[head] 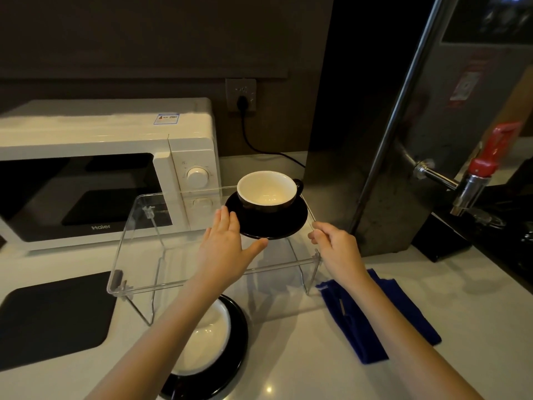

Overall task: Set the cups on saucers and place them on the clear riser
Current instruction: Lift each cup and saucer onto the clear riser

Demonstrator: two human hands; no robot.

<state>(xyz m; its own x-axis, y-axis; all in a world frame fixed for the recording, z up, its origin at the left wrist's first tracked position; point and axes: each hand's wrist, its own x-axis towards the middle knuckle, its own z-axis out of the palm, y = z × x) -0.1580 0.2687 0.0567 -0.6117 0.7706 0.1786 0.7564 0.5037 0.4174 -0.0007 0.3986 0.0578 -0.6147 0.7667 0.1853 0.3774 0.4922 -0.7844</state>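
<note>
A black cup with a white inside [266,192] sits on a black saucer [277,223] at the far right of the clear riser [138,243]. My left hand [225,249] lies flat and open at the saucer's near left edge, thumb touching its rim. My right hand [334,246] hovers by the riser's right edge, fingers loosely curled with nothing in them. A second white-lined cup [202,342] on a black saucer [239,356] stands on the counter in front of the riser, partly hidden by my left forearm.
A white microwave [109,168] stands behind the riser at left. A steel water boiler [403,125] with a red-handled tap [484,166] rises at right. A blue cloth [372,313] lies right of the riser, a black mat [49,319] at left.
</note>
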